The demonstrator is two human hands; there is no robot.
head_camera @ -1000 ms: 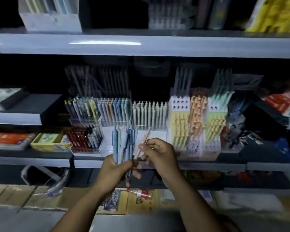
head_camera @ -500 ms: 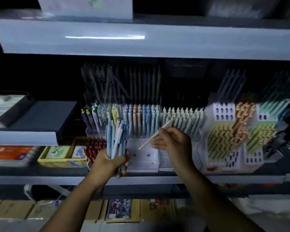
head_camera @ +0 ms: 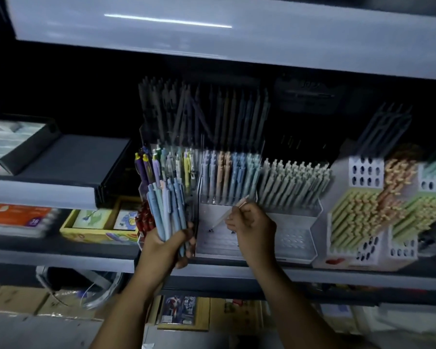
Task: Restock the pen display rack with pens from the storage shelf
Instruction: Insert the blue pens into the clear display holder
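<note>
One pen (head_camera: 228, 212) is pinched by the right hand (head_camera: 252, 222) and has been lowered, tip down, toward the empty front holes of the rack (head_camera: 212, 244). The bundle (head_camera: 166, 207) is gripped by the left hand (head_camera: 165, 244). Insertion seems next.

We get a dim, underlit shot. The brightest area is the upper shelf front (head_camera: 262, 46), w/ a thin streak of glare across it. Below it, the back-row pens (head_camera: 202, 109) sink into near-black shadow. The pen bundle (head_camera: 166, 210) in the left hand (head_camera: 164, 250) & the single pen (head_camera: 220, 220) in the right hand (head_camera: 254, 230) stay fairly sharp. The honeycomb rack (head_camera: 325, 222) at right & the orange box (head_camera: 18, 215) at left are motion-smeared. Shelf lines bow toward the edges, wide-angle.
</note>
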